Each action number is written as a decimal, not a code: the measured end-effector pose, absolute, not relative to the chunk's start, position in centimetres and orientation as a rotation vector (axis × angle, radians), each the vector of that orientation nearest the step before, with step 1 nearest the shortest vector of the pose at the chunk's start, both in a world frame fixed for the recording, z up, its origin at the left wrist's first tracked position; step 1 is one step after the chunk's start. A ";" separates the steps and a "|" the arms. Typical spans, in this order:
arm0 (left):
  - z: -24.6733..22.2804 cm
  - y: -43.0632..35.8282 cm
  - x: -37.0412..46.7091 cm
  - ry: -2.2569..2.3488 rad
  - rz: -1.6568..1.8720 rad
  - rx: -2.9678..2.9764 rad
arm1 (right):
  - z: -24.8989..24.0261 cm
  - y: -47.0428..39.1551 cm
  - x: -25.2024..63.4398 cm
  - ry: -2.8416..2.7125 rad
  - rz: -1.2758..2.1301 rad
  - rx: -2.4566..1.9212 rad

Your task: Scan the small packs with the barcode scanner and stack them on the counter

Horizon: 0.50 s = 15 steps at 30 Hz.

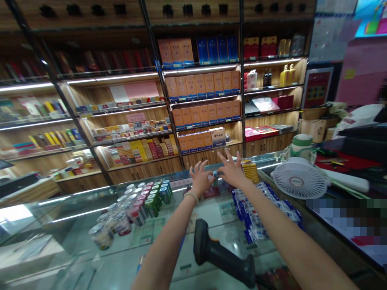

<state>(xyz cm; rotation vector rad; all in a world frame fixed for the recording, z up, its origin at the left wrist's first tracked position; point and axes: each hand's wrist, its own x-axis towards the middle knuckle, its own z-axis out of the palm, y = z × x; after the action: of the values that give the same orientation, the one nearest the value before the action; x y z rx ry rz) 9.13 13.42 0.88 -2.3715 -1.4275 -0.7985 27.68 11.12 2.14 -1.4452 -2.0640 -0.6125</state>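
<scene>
Above the far part of the glass counter [193,237], my left hand [200,179] and my right hand [232,172] reach forward close together. Between the thumbs and forefingers of both hands is a small bluish thing [215,174], too small and blurred to name. The other fingers of each hand are raised and spread. Nearer to me, a black handheld barcode scanner [222,257] lies on the glass below my forearms. Blue-and-white packets [256,213] lie under and beside my right forearm. A stack of yellow packs [250,172] sits just right of my right hand.
Rows of cans [136,205] stand on the counter at left. A white fan [299,179] and a green-and-white jug [301,146] are at right. Behind the counter, shelves hold orange boxes [205,117], blue boxes [217,49] and many small packs [139,151].
</scene>
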 end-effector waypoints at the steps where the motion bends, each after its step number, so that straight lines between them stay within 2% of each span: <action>1: 1.0 13.0 8.5 -1.441 -0.805 -2.364 | 2.3 10.9 27.4 -2.070 -0.566 -1.443; 15: 2.2 5.6 2.0 -1.552 -0.915 -2.197 | 4.9 7.2 22.1 -2.131 -0.199 -1.280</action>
<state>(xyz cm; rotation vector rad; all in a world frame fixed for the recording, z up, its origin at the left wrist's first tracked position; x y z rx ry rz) 1.96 5.59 2.23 -2.1970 -1.5523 -0.9147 22.14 7.15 4.89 -1.2802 -2.1313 -0.1986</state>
